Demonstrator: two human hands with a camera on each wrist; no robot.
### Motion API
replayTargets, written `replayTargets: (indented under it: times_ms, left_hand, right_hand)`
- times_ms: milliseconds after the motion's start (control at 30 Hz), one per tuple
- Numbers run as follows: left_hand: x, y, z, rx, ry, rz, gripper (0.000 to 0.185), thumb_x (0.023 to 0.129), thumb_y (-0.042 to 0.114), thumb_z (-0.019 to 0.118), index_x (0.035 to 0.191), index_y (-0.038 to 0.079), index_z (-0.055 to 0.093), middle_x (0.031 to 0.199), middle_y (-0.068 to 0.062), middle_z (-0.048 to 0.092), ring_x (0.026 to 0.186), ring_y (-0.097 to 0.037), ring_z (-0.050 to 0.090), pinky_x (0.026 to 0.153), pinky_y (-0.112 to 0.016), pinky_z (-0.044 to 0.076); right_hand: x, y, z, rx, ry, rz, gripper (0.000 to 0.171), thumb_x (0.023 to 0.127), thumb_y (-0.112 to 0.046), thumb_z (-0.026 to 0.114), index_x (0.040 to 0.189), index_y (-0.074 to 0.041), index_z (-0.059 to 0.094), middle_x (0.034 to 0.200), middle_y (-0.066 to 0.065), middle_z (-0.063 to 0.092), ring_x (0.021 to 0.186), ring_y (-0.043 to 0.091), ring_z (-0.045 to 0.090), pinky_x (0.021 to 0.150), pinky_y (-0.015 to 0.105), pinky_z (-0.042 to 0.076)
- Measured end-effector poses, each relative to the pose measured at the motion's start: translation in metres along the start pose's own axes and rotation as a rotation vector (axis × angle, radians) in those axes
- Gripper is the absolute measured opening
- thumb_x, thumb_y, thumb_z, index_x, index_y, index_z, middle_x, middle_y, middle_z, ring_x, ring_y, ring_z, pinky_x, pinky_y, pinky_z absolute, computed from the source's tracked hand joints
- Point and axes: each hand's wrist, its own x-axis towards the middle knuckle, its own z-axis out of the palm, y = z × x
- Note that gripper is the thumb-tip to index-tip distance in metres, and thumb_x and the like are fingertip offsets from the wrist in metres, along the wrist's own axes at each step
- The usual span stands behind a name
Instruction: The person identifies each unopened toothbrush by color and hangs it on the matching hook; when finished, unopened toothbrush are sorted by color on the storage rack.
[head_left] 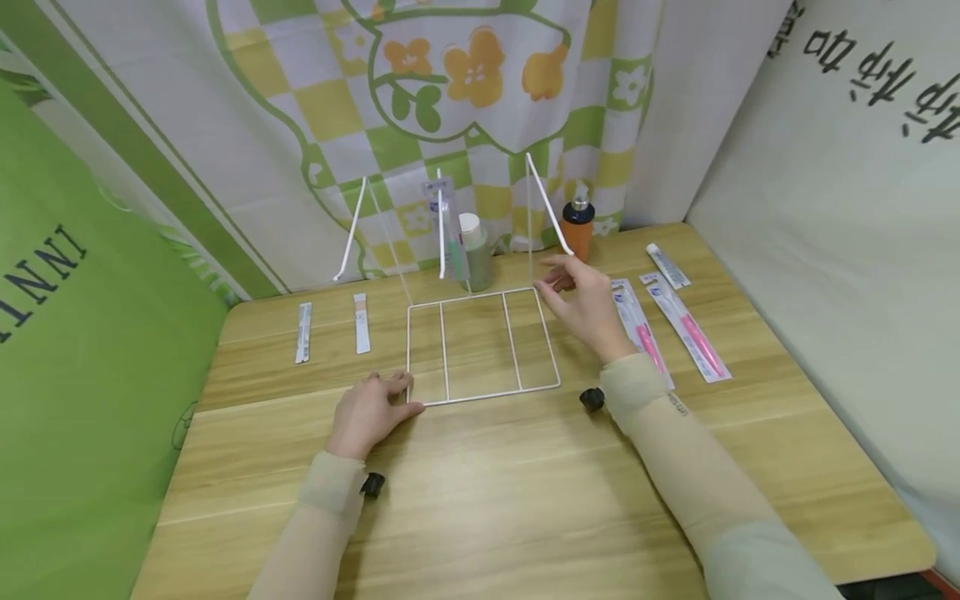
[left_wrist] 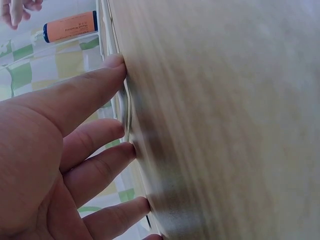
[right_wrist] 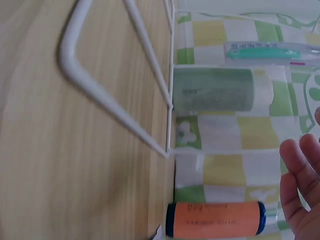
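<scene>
head view: your left hand [head_left: 367,414] lies flat with relaxed fingers on the near-left corner of the white wire rack [head_left: 480,346], which sits mid-table [head_left: 525,500] with its base grid flat and its back frame upright. your right hand [head_left: 588,304] is at the far-right corner, fingers loosely spread beside the upright and the angled side bar; whether it actually pinches wire i cannot tell. keep the left pressing straight down so the base doesn't skate, and move the right slowly, since the green bottle [head_left: 476,250] and orange bottle [head_left: 577,227] stand just behind the frame and could tip. left wrist view: blurred, but fingertips [left_wrist: 116,62] rest straight against the wire edge on the wood, nothing gripped; spread the load over all of them. right wrist view: fingers [right_wrist: 300,190] open and clear of the wire, holding nothing; the side bar bend [right_wrist: 67,50] lies on the table. the packaged toothbrush [right_wrist: 270,51] sits behind the grid, so don't sweep the frame backward
</scene>
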Motion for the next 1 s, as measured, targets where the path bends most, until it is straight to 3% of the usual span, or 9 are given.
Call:
replayTargets:
  times_ms: [567,833,1000]
  left_hand:
    - [0.002,-0.001,0.001,0.009,-0.017,-0.014,0.061,0.093,0.046,0.086,0.144,0.017,0.071,0.15,-0.01,0.064,0.14,-0.055,0.052,0.11,-0.07,0.046]
    - [0.002,0.0,0.001,0.005,-0.024,-0.017,0.062,0.094,0.046,0.085,0.146,0.016,0.069,0.151,-0.008,0.063,0.143,-0.055,0.049,0.113,-0.07,0.043]
    - [0.002,0.0,0.001,0.006,-0.027,-0.014,0.062,0.094,0.045,0.085,0.146,0.016,0.069,0.151,-0.008,0.063,0.143,-0.055,0.049,0.113,-0.07,0.043]
  right_hand:
    - [-0.026,0.047,-0.038,-0.13,-0.047,0.216,0.032,0.097,-0.011,0.083,0.126,-0.002,0.073,0.099,0.012,0.077,0.083,0.025,0.072,0.077,0.04,0.061]
    - [-0.028,0.06,-0.049,-0.166,-0.103,0.322,0.039,0.097,-0.013,0.084,0.131,0.0,0.07,0.106,0.019,0.076,0.09,0.034,0.073,0.083,0.051,0.061]
    - [-0.03,0.069,-0.053,-0.207,-0.178,0.406,0.041,0.098,-0.016,0.082,0.132,0.002,0.068,0.113,0.021,0.074,0.096,0.035,0.071,0.086,0.052,0.059]
